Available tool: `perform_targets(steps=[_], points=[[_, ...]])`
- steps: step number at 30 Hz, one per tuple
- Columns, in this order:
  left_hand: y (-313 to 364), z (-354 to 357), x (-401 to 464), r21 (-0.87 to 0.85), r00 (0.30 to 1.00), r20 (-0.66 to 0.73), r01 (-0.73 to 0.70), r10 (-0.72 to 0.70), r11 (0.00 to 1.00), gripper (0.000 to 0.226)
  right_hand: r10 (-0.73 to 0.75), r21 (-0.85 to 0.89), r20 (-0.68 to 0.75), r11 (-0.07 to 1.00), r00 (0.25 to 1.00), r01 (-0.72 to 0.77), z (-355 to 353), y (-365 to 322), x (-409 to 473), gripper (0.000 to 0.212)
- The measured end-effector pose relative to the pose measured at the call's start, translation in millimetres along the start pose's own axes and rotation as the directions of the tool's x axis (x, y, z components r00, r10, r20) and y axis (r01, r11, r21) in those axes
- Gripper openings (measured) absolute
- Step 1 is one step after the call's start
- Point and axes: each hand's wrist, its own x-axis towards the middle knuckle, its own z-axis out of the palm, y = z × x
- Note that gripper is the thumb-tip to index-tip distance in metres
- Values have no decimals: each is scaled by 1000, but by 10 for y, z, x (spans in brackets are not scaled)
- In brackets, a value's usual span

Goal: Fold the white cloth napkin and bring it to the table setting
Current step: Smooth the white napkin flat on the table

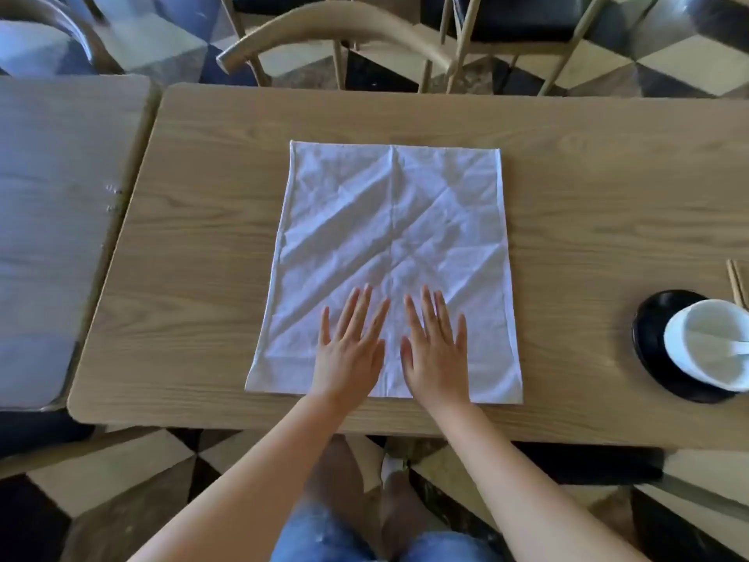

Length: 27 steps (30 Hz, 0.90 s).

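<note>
Your left hand [348, 350] and right hand [435, 350] press flat, fingers spread and holding nothing, on the unfolded white cloth napkin [385, 245] mid-worktop [202, 237]. Its creases could skew your first fold.

Count on inspection: one white cloth napkin [389, 253], spread flat beneath the fingers. Two hands on it: left hand [348, 350] and right hand [435, 350], palms down with five fingers each spread flat. Two wooden tables [210, 253], one under the fingers and one left of them. Well right of the fingers: one black plate [652, 358], one white bowl [705, 346], one pair of chopsticks [735, 281].
</note>
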Motion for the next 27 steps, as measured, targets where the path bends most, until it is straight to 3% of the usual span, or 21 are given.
perform_targets(steps=[3, 6, 8, 13, 16, 17, 18, 20, 22, 27], points=[[-50, 180, 57, 77, 996, -14, -85, 86, 993, 54, 11, -30, 49, 1000, 999, -9, 185, -10, 52, 54], [-198, 317, 46, 101, 985, 63, -167, 162, 981, 55, -33, -109, 78, 993, 996, 41, 298, 177, 18, 56], [-400, 325, 75, 150, 986, 78, -159, 149, 976, 62, -18, -142, 68, 989, 998, 27, 260, 422, -1, 57], [-899, 108, 175, 98, 992, 17, 121, -123, 988, 75, 178, -154, 23, 973, 984, -172, 83, 852, 13, 61], [-845, 37, 285, -44, 939, -40, 340, -342, 939, 81, 451, -18, -110, 890, 886, -455, 40, 755, 158, 63], [-746, 35, 362, -72, 927, -58, 365, -369, 928, 78, 463, 4, -152, 884, 873, -468, 35, 662, 246, 63], [-623, 40, 452, -73, 939, -75, 332, -337, 941, 74, 407, -3, -179, 910, 896, -414, 41, 544, 340, 62], [-388, 95, 654, -16, 986, -90, 136, -137, 991, 63, 173, -58, -171, 981, 970, -185, 89, 305, 563, 58], [-259, 174, 850, 42, 997, -71, -32, 35, 999, 55, 5, -94, -123, 995, 992, -17, 143, 169, 799, 55], [-436, 222, 1223, 85, 995, 34, -101, 98, 991, 57, -34, -168, -49, 986, 998, 25, 166, 355, 1140, 56]])
